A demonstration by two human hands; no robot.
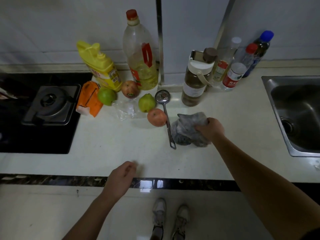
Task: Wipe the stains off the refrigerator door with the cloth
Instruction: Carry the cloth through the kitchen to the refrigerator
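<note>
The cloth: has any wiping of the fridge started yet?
Nothing looks wiped; no refrigerator door is in view. In hand: the right hand is gripping the grey cloth on the countertop. The left hand holds nothing. Left: carrying it over and wiping.

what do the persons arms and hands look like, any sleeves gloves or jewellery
Both forearms are bare, with no sleeves in view. The left hand and right hand wear no gloves, and no rings, watch or bracelets are visible.

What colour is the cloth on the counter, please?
Mottled grey, seen in the head view, gripped by the right hand: cloth.
</note>
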